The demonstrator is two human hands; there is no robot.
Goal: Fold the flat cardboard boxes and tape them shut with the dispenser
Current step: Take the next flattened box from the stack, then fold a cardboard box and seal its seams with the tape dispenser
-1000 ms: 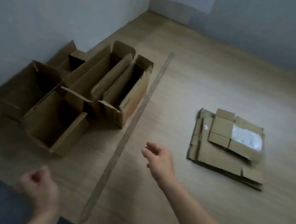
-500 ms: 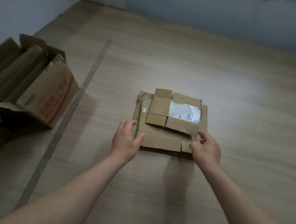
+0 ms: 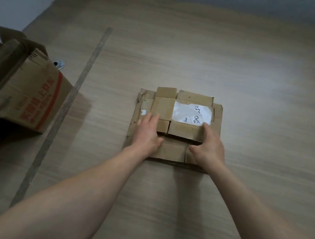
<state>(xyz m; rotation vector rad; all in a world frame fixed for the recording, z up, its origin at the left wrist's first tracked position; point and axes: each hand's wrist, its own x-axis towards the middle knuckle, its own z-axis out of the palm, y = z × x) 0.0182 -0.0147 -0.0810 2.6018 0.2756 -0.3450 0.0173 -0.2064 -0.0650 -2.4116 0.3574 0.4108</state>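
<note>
**Both hands already on the top flat box, grab is from the near edge**

So the top flat box (image 3: 179, 121), the small one with the white label (image 3: 192, 113), sits on a stack of flattened cardboard (image 3: 170, 152) on the floor (image 3: 236, 59), straight out in front of both hands. Its long axis runs side to side, so each hand gets one end of the near edge.

The left hand (image 3: 147, 134) lies on the box's left part, fingers fairly straight and pointing away, thumb angled toward the near edge. Looks more like pressing than gripping. The right hand (image 3: 209, 144) is on the right end, fingers curved over the near flap by the label corner, thumb spread toward the middle. Whether that grip has really closed under the edge I can't tell; the fingertips are hidden by the hand's own back.

My guess is the next move is a lift or pull toward the body, and neither hand is closer, they're about level.

Way off past the left hand there's an already opened box with red print (image 3: 25, 93), a long strip (image 3: 71, 98) on the floor in between. No tape dispenser that I can make out.
</note>
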